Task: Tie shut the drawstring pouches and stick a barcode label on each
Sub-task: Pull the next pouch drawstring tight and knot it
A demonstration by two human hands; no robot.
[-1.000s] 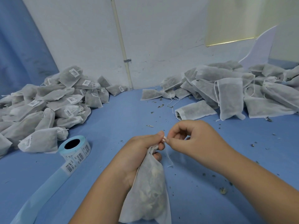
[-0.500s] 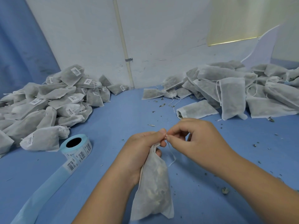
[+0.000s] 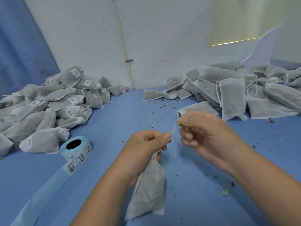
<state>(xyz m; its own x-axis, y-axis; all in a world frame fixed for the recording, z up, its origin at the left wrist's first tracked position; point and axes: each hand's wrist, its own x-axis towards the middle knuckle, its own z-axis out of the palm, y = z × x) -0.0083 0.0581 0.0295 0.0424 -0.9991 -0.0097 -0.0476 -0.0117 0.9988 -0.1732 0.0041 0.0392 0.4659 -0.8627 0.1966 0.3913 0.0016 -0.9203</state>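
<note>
A filled white mesh pouch hangs from my left hand, which grips its gathered neck. My right hand pinches the thin white drawstring and holds it taut, up and to the right of the neck. A blue roll of barcode labels lies on the blue table to the left, its backing strip trailing toward the near edge.
A heap of labelled, tied pouches fills the left side of the blue table. A heap of unlabelled pouches lies at the back right. Dry herb crumbs are scattered around my hands. A white wall with a pipe closes the back.
My right hand has pulled away from my left, up and to the right, drawing the string out taut. The pouch hangs a little higher under my left hand.
</note>
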